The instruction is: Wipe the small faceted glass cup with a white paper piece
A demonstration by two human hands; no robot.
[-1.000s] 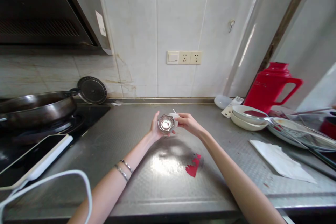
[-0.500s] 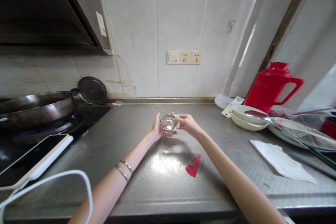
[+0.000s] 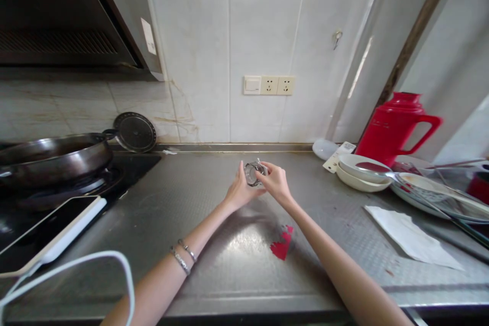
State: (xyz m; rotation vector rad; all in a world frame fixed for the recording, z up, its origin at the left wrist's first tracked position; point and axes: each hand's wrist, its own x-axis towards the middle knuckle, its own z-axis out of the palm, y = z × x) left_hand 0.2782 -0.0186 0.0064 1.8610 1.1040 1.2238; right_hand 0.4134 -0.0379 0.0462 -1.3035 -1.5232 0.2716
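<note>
Above the middle of the steel counter (image 3: 183,183), a small clear glass bowl (image 3: 250,171) with an uneven rim is held tilted, its opening towards me. My left hand (image 3: 241,191) cups it from the left and below, thumb up along its side. My right hand (image 3: 278,182) grips the right side of the rim, with thumb and fingertips at the edge. Part of the bowl is hidden behind those fingers. Closer to me on the counter lies a torn red scrap (image 3: 281,247).
Left are a pan (image 3: 57,158) on the stove and a phone (image 3: 53,229) with a white cable (image 3: 114,253). Right stand a red thermos jug (image 3: 393,127), stacked bowls (image 3: 361,183) and a white napkin (image 3: 412,237). A socket panel (image 3: 269,85) is on the wall.
Both hands have shifted slightly right and up with the glass bowl. It is now tilted more towards me, and the right thumb has moved to its inner edge.
</note>
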